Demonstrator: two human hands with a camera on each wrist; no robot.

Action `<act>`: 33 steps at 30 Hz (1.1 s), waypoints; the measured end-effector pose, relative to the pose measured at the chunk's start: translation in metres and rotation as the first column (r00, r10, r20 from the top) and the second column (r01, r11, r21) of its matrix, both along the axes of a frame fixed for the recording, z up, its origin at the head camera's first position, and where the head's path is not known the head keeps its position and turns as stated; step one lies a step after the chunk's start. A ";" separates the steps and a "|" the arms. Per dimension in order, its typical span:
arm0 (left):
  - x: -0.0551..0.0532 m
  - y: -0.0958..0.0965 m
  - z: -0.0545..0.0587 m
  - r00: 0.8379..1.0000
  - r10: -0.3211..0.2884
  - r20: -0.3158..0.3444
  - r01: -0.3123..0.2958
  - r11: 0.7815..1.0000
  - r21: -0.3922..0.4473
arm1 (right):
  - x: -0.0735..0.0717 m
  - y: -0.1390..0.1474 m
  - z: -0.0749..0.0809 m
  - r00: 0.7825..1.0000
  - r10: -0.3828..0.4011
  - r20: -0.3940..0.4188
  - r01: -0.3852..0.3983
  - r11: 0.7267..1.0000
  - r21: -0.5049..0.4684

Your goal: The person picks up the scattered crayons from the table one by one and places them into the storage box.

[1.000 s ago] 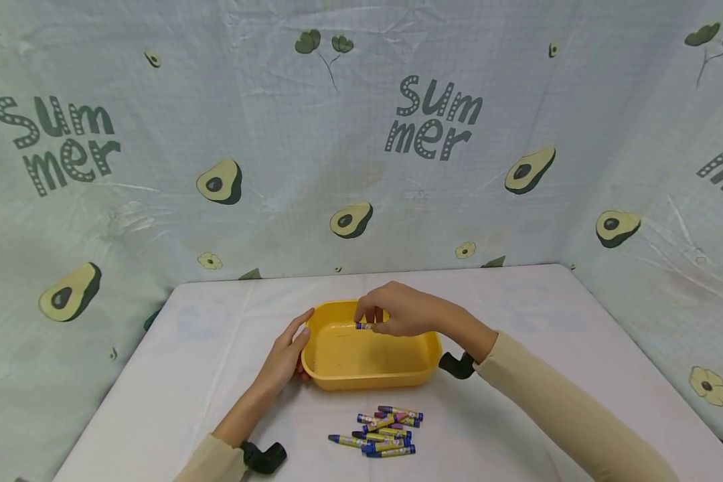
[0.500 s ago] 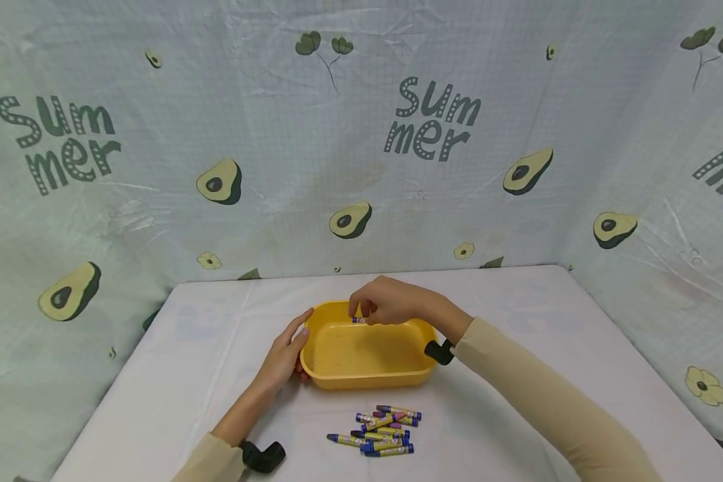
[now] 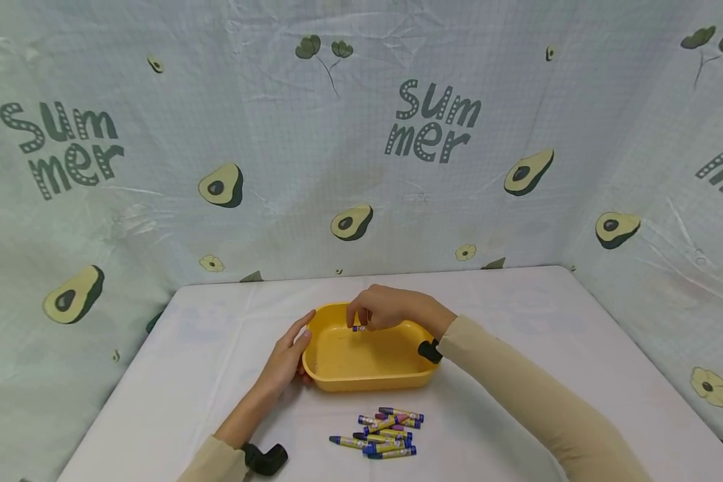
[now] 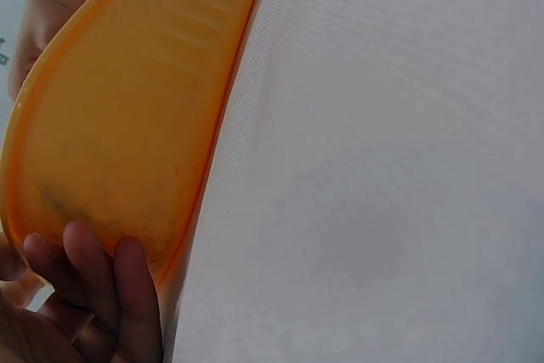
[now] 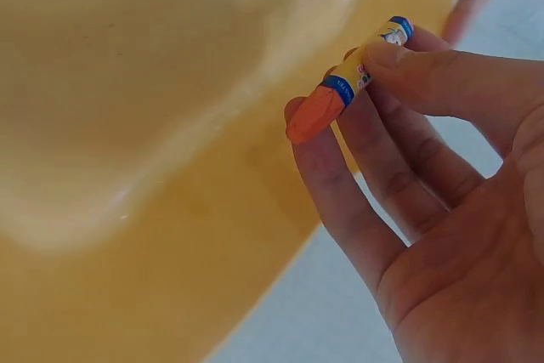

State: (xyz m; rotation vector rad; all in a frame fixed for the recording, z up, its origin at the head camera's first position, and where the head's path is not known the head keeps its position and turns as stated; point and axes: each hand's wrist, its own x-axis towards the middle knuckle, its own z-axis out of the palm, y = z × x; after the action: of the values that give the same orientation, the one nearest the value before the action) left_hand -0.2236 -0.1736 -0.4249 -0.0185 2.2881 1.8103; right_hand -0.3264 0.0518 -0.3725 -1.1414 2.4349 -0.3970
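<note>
A shallow yellow tray (image 3: 367,385) lies on the table, also seen from its outer side in the left wrist view. My left hand (image 3: 286,358) grips its left end, with several fingers against the outer wall. Over the tray's back left part, my right hand (image 3: 382,309) pinches an orange crayon (image 5: 340,87) between thumb and fingers. The crayon has a yellow wrapper with blue bands and an orange tip. Whether it touches the tray's floor I cannot tell. Just in front of the tray lies a loose pile of crayons (image 3: 388,435) in yellow and blue wrappers.
A white cloth covers the table (image 3: 217,348). Behind it and at both sides hangs a pale curtain (image 3: 289,134) printed with avocados and lettering. Black wrist mounts (image 3: 266,460) sit on both forearms.
My right hand has shifted slightly left over the tray, first rising a little, then lowering, with the crayon still pinched. The left hand and the crayon pile stay put.
</note>
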 end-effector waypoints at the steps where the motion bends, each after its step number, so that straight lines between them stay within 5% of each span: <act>1: -0.001 -0.001 -0.001 1.000 0.001 0.000 -0.001 1.000 0.003 | -0.001 0.000 -0.001 1.000 -0.007 0.015 0.007 1.000 0.001; 12: -0.001 -0.001 0.000 1.000 -0.004 0.004 0.004 1.000 0.000 | -0.009 -0.003 -0.019 0.992 -0.058 0.116 0.058 0.998 0.003; 23: -0.015 -0.006 -0.033 1.000 0.019 -0.025 -0.019 1.000 0.000 | -0.011 -0.010 -0.036 0.986 -0.088 0.143 0.085 0.996 0.025; 33: -0.015 -0.006 -0.035 0.999 0.013 -0.047 -0.013 1.000 0.001 | -0.006 -0.013 -0.037 0.984 -0.117 0.138 0.111 0.993 0.051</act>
State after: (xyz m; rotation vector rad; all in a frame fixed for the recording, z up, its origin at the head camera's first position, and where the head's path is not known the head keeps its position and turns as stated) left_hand -0.2383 -0.1799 -0.4599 0.0101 2.3245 1.8371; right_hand -0.3324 0.0388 -0.4093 -0.9266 2.3797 -0.4422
